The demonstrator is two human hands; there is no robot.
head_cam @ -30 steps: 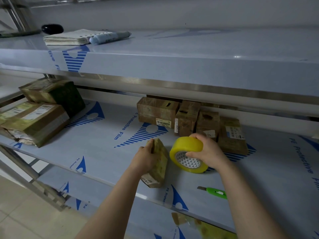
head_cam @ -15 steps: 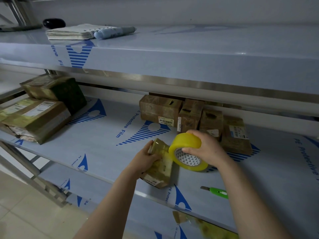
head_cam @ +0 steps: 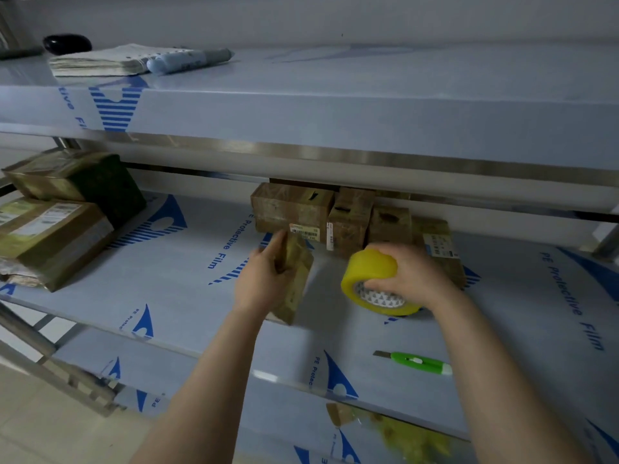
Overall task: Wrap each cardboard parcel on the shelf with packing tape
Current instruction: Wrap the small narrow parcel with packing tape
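Left hand grips the small parcel w/ fingers curled round its upper edge. It stands the parcel on a narrow side, a bit tilted, on the middle shelf toward the front, prob. so the broad faces are free for tape to pass round. Right hand is clamped over the yellow tape roll, fingers curled across its rim. The roll is on edge & seems to rest on the shelf just right of the parcel, not touching it. A faint pale band seems to run btw roll & parcel (too blurred to be sure it's tape). If it is, the roll is held off to keep the strip taut. Step in hand, I'd judge: one wrap round this parcel, left hand as anchor. A row of small parcels sits at the back of the same shelf & bigger parcels are stacked far left, so plenty prob. remains. Green cutter lies near the front edge beside the right forearm, handy for cutting the strip. Risk: slack tape sticking to itself.
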